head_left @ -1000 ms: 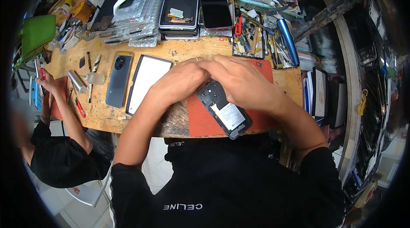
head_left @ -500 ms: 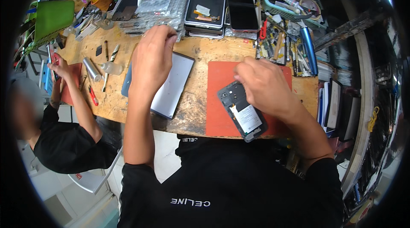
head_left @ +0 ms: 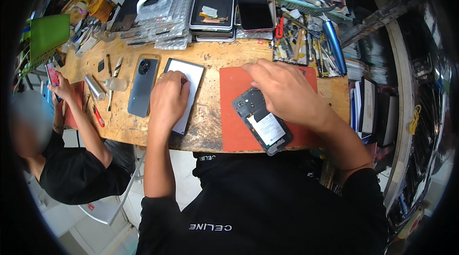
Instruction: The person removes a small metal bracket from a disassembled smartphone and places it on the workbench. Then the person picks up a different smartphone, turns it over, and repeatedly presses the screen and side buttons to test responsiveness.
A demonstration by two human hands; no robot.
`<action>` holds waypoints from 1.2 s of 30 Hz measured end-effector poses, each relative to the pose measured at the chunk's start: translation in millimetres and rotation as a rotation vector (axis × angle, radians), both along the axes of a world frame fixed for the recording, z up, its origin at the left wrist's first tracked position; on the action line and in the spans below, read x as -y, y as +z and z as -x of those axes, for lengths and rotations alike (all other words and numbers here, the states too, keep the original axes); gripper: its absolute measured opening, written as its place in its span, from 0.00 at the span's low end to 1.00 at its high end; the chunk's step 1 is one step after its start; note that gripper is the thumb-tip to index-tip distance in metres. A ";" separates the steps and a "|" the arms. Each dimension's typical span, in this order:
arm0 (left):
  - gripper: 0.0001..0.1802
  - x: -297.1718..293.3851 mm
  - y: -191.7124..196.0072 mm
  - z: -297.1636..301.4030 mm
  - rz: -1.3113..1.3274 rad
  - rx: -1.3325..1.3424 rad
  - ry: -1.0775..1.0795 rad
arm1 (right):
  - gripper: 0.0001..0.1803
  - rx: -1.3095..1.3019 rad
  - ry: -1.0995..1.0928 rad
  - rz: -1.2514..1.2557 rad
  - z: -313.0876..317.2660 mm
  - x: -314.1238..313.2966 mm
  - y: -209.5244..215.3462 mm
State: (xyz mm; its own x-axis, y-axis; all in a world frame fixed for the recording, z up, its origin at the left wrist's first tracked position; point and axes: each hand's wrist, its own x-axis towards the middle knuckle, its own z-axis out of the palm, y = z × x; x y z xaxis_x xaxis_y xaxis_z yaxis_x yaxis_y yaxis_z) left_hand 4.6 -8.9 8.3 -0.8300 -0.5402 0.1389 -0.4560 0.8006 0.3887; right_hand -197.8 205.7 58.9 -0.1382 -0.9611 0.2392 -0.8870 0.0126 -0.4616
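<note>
Left hand (head_left: 169, 96) over one white panel (head_left: 194, 80), right hand (head_left: 283, 87) over one opened phone (head_left: 267, 130): curled, grips unclear

Your worktop (head_left: 205, 116) is scuffed, rough-looking wood. At its near edge, your opened phone (head_left: 262, 122) shows matt dark plastic; the red mat (head_left: 234, 133) is smooth, matt. Toward the far edge, your bubble wrap (head_left: 168, 26) is shiny clear plastic. Your shirt (head_left: 267, 197) is matt black cloth.

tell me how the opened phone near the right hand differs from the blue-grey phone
The opened phone bares a white battery; the blue-grey phone has a closed back with a round camera module. In the picture, the opened phone's top leans left; the blue-grey phone's leans slightly right. Both face back side up.
</note>
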 end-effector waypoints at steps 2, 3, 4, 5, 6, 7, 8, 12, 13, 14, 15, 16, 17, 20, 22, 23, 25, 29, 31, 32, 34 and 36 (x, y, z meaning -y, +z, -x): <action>0.07 -7.0 1.4 3.2 -0.099 -0.091 0.002 | 0.31 0.066 0.026 0.019 -0.1 -1.8 -0.8; 0.06 -14.5 0.9 4.9 -0.133 -0.169 -0.014 | 0.27 0.134 0.008 0.047 -0.8 -3.2 -1.1; 0.06 -22.2 0.1 7.0 -0.241 -0.263 -0.043 | 0.26 0.166 -0.004 0.070 -1.1 -4.0 -1.4; 0.06 -31.5 -1.5 9.4 -0.241 -0.310 -0.065 | 0.25 0.208 -0.011 0.090 -1.1 -4.1 -1.7; 0.07 -40.2 -3.0 11.8 -0.262 -0.368 -0.088 | 0.23 0.249 -0.017 0.111 -1.4 -3.8 -2.0; 0.08 -47.9 -5.0 15.4 -0.318 -0.395 -0.099 | 0.22 0.252 -0.005 0.131 -2.0 -3.0 -2.4; 0.10 -54.8 -6.4 17.3 -0.328 -0.385 -0.106 | 0.21 0.254 0.008 0.151 -2.6 -1.6 -2.7; 0.18 -74.8 -14.4 26.3 -0.458 -0.411 -0.135 | 0.21 0.291 0.064 0.203 -5.7 3.4 -4.0; 0.19 -78.2 -16.6 28.1 -0.509 -0.442 -0.130 | 0.22 0.298 0.067 0.203 -6.8 4.0 -4.3; 0.20 -80.2 -18.4 29.6 -0.566 -0.462 -0.127 | 0.22 0.305 0.068 0.203 -7.7 4.6 -4.5; 0.23 -81.2 -19.4 29.4 -0.583 -0.443 -0.123 | 0.23 0.313 0.068 0.205 -8.5 5.1 -4.6; 0.23 -81.8 -20.3 29.6 -0.566 -0.462 -0.134 | 0.23 0.312 0.071 0.208 -9.2 5.4 -4.5; 0.22 -82.3 -20.8 29.6 -0.558 -0.465 -0.138 | 0.23 0.311 0.073 0.212 -9.7 5.6 -4.3; 0.22 -83.0 -18.4 28.8 -0.538 -0.458 -0.157 | 0.22 0.261 0.095 0.200 -10.6 4.8 -1.5; 0.21 -84.2 -14.7 29.0 -0.525 -0.434 -0.168 | 0.22 0.178 0.099 0.188 -10.9 3.9 1.2; 0.21 -85.0 -12.6 29.3 -0.519 -0.414 -0.170 | 0.24 0.121 0.095 0.184 -11.2 3.8 2.4; 0.20 -87.1 -8.5 30.3 -0.516 -0.381 -0.163 | 0.27 0.089 0.115 0.173 -11.5 3.7 3.7; 0.19 -89.8 -3.0 29.9 -0.527 -0.322 -0.141 | 0.28 0.113 0.183 0.143 -10.4 7.2 1.1; 0.18 -89.6 -2.1 28.8 -0.509 -0.287 -0.146 | 0.27 0.103 0.192 0.121 -9.8 9.7 -1.4; 0.18 -89.0 -2.0 28.0 -0.487 -0.267 -0.151 | 0.26 0.106 0.194 0.107 -10.2 10.9 -2.6; 0.18 -87.6 -2.2 26.6 -0.493 -0.236 -0.145 | 0.23 0.035 0.175 0.011 -11.1 12.6 -3.5; 0.17 -86.2 -2.2 23.5 -0.547 -0.207 -0.121 | 0.19 -0.108 0.131 -0.151 -13.9 12.6 -2.7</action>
